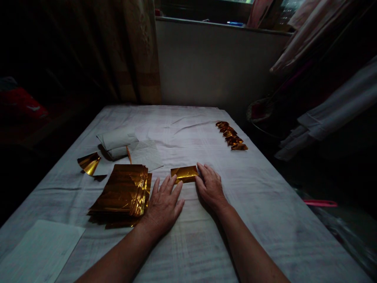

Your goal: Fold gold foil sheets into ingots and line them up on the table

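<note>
A folded strip of gold foil paper (pixel 184 173) lies flat on the cloth between my hands. My left hand (pixel 165 202) rests palm down with fingers spread, its fingertips at the strip's lower left edge. At the strip's right end is my right hand (pixel 210 186), its index finger and thumb touching the edge and its other fingers stretched out on the cloth. Just left of my left hand sits a stack of gold foil sheets (pixel 120 188). Several folded gold foil pieces (pixel 231 135) form a row at the far right of the table.
A pale checked cloth covers the table (pixel 250 236). Crumpled grey paper (pixel 120 141) and a curled foil scrap (pixel 90 163) lie behind the stack. A white sheet (pixel 41 251) is at the front left. Hanging clothes (pixel 338 106) are beyond the right edge.
</note>
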A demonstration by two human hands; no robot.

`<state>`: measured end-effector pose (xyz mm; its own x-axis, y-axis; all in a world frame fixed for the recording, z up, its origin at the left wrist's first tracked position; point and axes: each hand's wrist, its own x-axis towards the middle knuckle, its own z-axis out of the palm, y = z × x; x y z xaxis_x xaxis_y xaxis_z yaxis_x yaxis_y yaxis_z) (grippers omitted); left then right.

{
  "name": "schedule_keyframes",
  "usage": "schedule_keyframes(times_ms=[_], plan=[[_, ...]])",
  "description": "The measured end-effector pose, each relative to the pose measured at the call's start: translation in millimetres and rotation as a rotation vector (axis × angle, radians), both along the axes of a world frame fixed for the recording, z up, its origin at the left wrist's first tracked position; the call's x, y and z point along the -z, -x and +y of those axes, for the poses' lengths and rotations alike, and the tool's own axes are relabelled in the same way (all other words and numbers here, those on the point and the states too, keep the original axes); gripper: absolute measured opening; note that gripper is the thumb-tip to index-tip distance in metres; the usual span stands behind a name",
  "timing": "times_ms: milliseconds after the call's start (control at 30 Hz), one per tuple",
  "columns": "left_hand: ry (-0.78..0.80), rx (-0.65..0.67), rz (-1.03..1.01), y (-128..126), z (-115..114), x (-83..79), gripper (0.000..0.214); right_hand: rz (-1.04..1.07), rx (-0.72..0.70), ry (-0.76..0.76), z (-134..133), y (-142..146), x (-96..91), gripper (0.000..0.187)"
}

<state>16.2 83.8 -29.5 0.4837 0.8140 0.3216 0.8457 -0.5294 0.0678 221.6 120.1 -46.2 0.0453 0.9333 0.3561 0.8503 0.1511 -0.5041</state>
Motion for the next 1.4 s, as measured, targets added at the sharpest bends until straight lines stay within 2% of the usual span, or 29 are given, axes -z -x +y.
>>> schedule_keyframes(times_ms=[233,433,633,733,900,1033,1233,1400], plan=[[-0.027,-0.004,-0.024,-1,1,3.6,0.045,0.235,-0.054,-0.024,4,-2,-5.0,0.05],[-0.032,-0.002,-0.045,-1,1,3.7,0.045,0.462,-0.065,0.03,7,-6,-7.2,0.049],[-0.039,-0.007,-0.051,-1,1,3.8,0.045,0.467,-0.111,0.088,2,-12,-17.3,0.039],[-0.067,0.01,-0.075,0,2,2.0,0.046,0.517,-0.085,0.111,0,-12,-19.9,0.038],[-0.164,0.079,-0.201,-2,-1,-9.8,0.048,0.834,0.045,0.084,2,-3,-25.0,0.049],[-0.198,0.075,-0.257,-4,-4,-15.1,0.052,1.086,0.067,0.133,2,6,-35.7,0.053],[-0.18,0.209,-0.294,-6,-3,-13.2,0.058,1.272,-0.039,0.212,-6,26,-49.5,0.05],[-0.111,0.145,-0.334,-6,-2,-12.3,0.057,1.251,-0.132,0.263,-14,41,-48.5,0.049]])
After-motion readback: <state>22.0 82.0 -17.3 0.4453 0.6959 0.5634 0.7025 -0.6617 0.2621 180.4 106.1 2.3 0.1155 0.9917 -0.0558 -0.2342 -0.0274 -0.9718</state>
